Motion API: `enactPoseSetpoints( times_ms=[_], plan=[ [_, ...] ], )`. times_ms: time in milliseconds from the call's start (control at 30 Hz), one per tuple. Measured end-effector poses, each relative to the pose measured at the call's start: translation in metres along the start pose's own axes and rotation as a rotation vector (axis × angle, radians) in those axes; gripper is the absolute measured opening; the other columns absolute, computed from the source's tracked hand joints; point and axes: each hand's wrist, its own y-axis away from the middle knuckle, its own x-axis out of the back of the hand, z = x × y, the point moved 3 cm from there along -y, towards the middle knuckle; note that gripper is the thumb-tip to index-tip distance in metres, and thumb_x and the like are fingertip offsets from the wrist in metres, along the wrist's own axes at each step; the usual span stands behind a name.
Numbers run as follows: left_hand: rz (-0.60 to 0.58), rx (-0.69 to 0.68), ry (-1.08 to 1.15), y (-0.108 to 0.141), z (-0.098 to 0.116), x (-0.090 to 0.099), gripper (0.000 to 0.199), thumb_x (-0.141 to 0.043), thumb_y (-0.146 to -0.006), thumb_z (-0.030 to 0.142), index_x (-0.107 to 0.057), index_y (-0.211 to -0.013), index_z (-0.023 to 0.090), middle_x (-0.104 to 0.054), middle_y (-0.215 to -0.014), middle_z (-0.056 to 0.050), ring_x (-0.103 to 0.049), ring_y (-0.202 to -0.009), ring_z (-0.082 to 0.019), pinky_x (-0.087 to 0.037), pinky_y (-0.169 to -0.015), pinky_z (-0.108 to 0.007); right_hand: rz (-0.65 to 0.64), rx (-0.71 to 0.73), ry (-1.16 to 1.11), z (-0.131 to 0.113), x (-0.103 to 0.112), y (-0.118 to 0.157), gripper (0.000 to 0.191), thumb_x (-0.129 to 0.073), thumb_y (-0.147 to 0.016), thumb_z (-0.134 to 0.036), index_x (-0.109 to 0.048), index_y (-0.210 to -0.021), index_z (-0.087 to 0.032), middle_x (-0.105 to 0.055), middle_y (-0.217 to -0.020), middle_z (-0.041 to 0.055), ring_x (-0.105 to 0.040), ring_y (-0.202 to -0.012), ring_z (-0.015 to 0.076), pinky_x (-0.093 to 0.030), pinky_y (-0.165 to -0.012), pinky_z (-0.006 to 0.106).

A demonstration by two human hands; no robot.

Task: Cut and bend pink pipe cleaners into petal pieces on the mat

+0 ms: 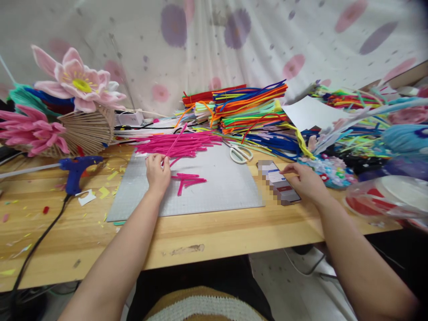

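Observation:
My left hand [158,172] rests on the grey cutting mat [227,187], its fingers closed on a magenta pipe cleaner [178,141] that slants up to the right. Behind it lies a spread pile of magenta pipe cleaners [197,143]. Short cut magenta pieces [189,179] sit on the mat just right of the hand. At the mat's right, my right hand [302,179] reaches over a smartphone [283,185] with a lit screen, part of it blurred out. A fingertip is at the screen's upper edge, and this hand grips nothing.
White-handled scissors [240,154] lie at the mat's back right corner. Bundles of coloured pipe cleaners [250,104] are stacked behind. A blue glue gun [77,171] with a cord stands left, near a pink fuzzy flower [82,82]. A plastic-wrapped tub [384,196] sits far right.

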Motion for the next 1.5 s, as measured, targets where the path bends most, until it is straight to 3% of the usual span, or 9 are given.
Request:
enactPoseSetpoints(
  times_ms=[333,467,633,800,967,1067,1167,1333,1500],
  plan=[
    [-0.021,-0.041,-0.034,0.001,0.002,-0.001,0.019,-0.047,-0.08,0.029,-0.063,-0.084,0.019,-0.052,-0.084,-0.007,-0.048,-0.084,-0.02,-0.037,-0.078,-0.034,-0.061,-0.113,-0.008,0.004,0.006,0.01,0.027,-0.038,-0.063,-0.009,-0.059,-0.075,-0.022,-0.067,-0.087,0.004,-0.057,-0.087,0.0227,-0.044,-0.075,0.034],
    [-0.057,-0.055,-0.04,0.002,0.003,-0.003,0.022,-0.047,-0.081,0.031,-0.064,-0.087,0.019,-0.054,-0.083,-0.006,-0.05,-0.078,-0.018,-0.038,-0.072,-0.031,0.025,-0.092,-0.012,-0.008,0.01,0.005,0.029,-0.037,-0.064,-0.008,-0.058,-0.08,-0.022,-0.067,-0.089,0.003,-0.057,-0.088,0.0214,-0.043,-0.076,0.033],
    [-0.147,-0.108,-0.049,0.006,0.012,-0.01,0.021,-0.049,-0.08,0.032,-0.066,-0.089,0.022,-0.058,-0.086,-0.004,-0.054,-0.074,-0.016,-0.037,-0.062,-0.027,0.163,0.137,-0.119,-0.085,0.014,-0.017,0.031,-0.04,-0.071,-0.014,-0.054,-0.098,-0.02,-0.063,-0.091,0.007,-0.057,-0.086,0.0206,-0.043,-0.078,0.033],
    [-0.22,-0.188,-0.081,0.012,0.022,-0.014,0.021,-0.047,-0.082,0.031,-0.066,-0.088,0.024,-0.058,-0.086,-0.004,-0.054,-0.076,-0.016,-0.037,-0.061,-0.026,0.067,0.467,-0.057,-0.199,-0.007,-0.04,0.046,-0.041,-0.076,-0.017,-0.042,-0.123,-0.014,-0.061,-0.1,0.0108,-0.054,-0.092,0.0227,-0.04,-0.081,0.034],
    [-0.202,-0.215,0.013,0.009,0.017,-0.007,0.023,-0.045,-0.082,0.032,-0.065,-0.089,0.022,-0.057,-0.087,-0.005,-0.054,-0.078,-0.015,-0.04,-0.07,-0.026,-0.159,0.573,0.1,-0.257,-0.032,-0.063,0.027,-0.049,-0.076,-0.025,-0.059,-0.1,-0.016,-0.063,-0.096,0.0123,-0.054,-0.091,0.0256,-0.038,-0.073,0.033],
    [-0.143,-0.133,0.118,0.005,0.009,-0.001,0.021,-0.048,-0.081,0.032,-0.065,-0.086,0.02,-0.056,-0.085,-0.005,-0.054,-0.076,-0.014,-0.042,-0.071,-0.026,-0.224,0.506,0.013,-0.261,-0.036,-0.08,0.016,-0.049,-0.077,-0.028,-0.062,-0.08,-0.018,-0.064,-0.083,0.0088,-0.057,-0.08,0.0216,-0.036,-0.065,0.029],
    [-0.127,0.003,0.283,0.002,0.004,-0.003,0.019,-0.053,-0.077,0.034,-0.064,-0.079,0.018,-0.056,-0.078,-0.003,-0.053,-0.067,-0.012,-0.044,-0.067,-0.026,-0.24,0.408,-0.289,-0.258,-0.039,-0.089,0.016,-0.051,-0.077,-0.031,-0.058,-0.07,-0.018,-0.061,-0.067,0.0036,-0.054,-0.065,0.0153,-0.034,-0.058,0.025],
    [-0.373,0.39,0.796,0.007,0.008,-0.021,0.021,-0.058,-0.07,0.036,-0.059,-0.079,0.017,-0.057,-0.067,0.001,-0.054,-0.055,-0.009,-0.048,-0.058,-0.026,-0.48,0.26,-1.111,-0.256,-0.066,-0.084,0.026,-0.055,-0.073,-0.043,-0.048,-0.068,-0.019,-0.049,-0.053,-0.004,-0.043,-0.046,0.0077,-0.031,-0.044,0.02],
    [-0.535,0.645,0.935,0.016,0.017,-0.023,0.024,-0.063,-0.068,0.032,-0.059,-0.084,0.015,-0.065,-0.077,-0.005,-0.064,-0.066,-0.016,-0.051,-0.058,-0.029,-0.54,0.196,-1.395,-0.255,-0.088,-0.082,0.031,-0.064,-0.065,-0.043,-0.047,-0.072,-0.019,-0.055,-0.056,-0.0044,-0.045,-0.046,0.0061,-0.034,-0.043,0.019]
  ],
)
